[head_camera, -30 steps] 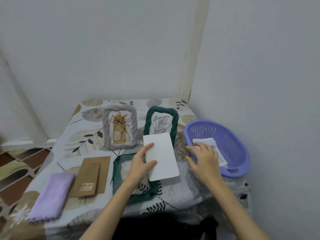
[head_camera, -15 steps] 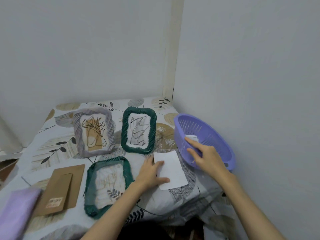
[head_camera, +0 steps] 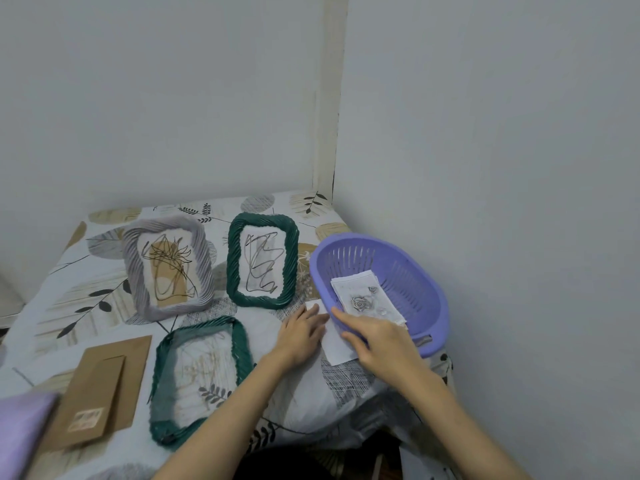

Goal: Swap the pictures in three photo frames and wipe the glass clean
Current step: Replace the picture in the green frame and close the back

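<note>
A grey rope-edged frame (head_camera: 166, 268) and a dark green frame (head_camera: 262, 260) stand at the back of the table, each with a line drawing in it. A second green frame (head_camera: 199, 375) lies flat in front of them with no backing. My left hand (head_camera: 301, 332) presses flat on a blank white sheet (head_camera: 339, 346) beside that frame. My right hand (head_camera: 375, 337) reaches over the same sheet at the rim of the purple basket (head_camera: 426, 299), fingers stretched out. A rose picture (head_camera: 365, 301) lies on top of other sheets in the basket.
A brown cardboard frame back (head_camera: 100, 389) lies at the front left, with a lilac cloth (head_camera: 20, 431) at the left edge. The table with its leaf-patterned cover (head_camera: 86, 296) stands in a corner, walls behind and to the right.
The white sheet went from held above the flat frame down onto the table beside the basket. My right hand came back out of the basket to its near rim.
</note>
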`<state>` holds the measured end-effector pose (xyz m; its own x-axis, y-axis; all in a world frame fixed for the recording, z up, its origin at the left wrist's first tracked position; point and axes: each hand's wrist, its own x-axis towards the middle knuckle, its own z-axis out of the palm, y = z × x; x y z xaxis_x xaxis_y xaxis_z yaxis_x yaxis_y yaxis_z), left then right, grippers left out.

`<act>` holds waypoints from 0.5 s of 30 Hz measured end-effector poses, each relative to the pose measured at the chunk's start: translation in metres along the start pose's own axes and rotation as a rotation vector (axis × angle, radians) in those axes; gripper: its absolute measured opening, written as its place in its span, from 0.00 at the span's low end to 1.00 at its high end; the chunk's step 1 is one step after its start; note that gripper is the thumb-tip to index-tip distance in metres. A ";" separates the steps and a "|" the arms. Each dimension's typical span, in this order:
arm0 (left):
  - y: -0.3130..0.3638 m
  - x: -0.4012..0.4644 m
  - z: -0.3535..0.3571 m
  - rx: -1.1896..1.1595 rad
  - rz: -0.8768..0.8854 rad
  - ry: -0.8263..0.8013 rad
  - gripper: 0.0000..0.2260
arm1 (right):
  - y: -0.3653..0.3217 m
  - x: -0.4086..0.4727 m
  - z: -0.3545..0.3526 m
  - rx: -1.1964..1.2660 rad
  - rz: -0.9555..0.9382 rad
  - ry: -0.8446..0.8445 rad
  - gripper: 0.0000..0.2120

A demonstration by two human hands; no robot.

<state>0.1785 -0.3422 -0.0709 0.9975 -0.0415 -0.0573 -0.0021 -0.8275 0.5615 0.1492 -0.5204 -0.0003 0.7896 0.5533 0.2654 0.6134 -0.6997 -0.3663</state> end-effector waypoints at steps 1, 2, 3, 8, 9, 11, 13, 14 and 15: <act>-0.002 0.000 -0.001 -0.114 0.011 0.037 0.16 | -0.001 -0.001 0.003 -0.028 -0.001 -0.021 0.23; -0.001 -0.001 -0.004 -0.258 0.000 0.100 0.16 | -0.003 -0.001 0.004 -0.063 0.003 -0.038 0.23; 0.003 -0.004 -0.009 -0.421 -0.044 0.171 0.15 | -0.004 0.000 0.002 -0.072 0.006 -0.045 0.22; 0.026 -0.011 -0.034 -0.954 -0.053 0.320 0.15 | 0.003 0.016 -0.025 0.393 0.268 -0.072 0.20; 0.030 -0.011 -0.037 -0.942 -0.029 0.300 0.16 | 0.012 0.026 -0.028 0.398 0.335 -0.015 0.20; 0.030 -0.008 -0.039 -0.844 -0.022 0.256 0.23 | 0.034 0.045 -0.032 0.256 0.486 -0.027 0.21; 0.028 -0.006 -0.039 -0.738 -0.021 0.229 0.29 | 0.049 0.058 -0.032 0.105 0.645 -0.196 0.22; 0.026 -0.005 -0.038 -0.719 -0.026 0.226 0.31 | 0.053 0.062 -0.031 0.075 0.698 -0.285 0.23; 0.025 -0.005 -0.038 -0.718 -0.034 0.225 0.31 | 0.057 0.065 -0.029 0.070 0.729 -0.351 0.25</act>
<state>0.1762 -0.3414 -0.0251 0.9868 0.1564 0.0428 -0.0015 -0.2550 0.9669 0.2356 -0.5370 0.0218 0.9319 0.0869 -0.3521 -0.0647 -0.9155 -0.3971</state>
